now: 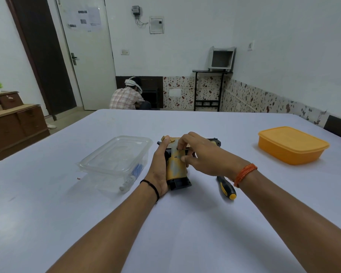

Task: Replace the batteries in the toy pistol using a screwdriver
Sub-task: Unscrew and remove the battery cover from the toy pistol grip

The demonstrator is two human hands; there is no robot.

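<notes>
Now your left hand (159, 170) clamps the toy pistol (176, 166) upright on the desk (185, 223) while your right hand (197, 152) pinches its grip cover; light, rigid, slick plastic, likely best held by the grip, the screwdriver (226, 189) lying nearby.

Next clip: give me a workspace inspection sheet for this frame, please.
Surface: white table, small red scrap on it.
Job's things: toy pistol on the table; screwdriver lying beside the right wrist.
Clutter: clear lidded container; orange lidded box.
Grippers: left hand grips the pistol; right hand fingers pinch at its side.
Cables: wires under wall meter.
Surroundings: crouching person, door, wooden drawers.
</notes>
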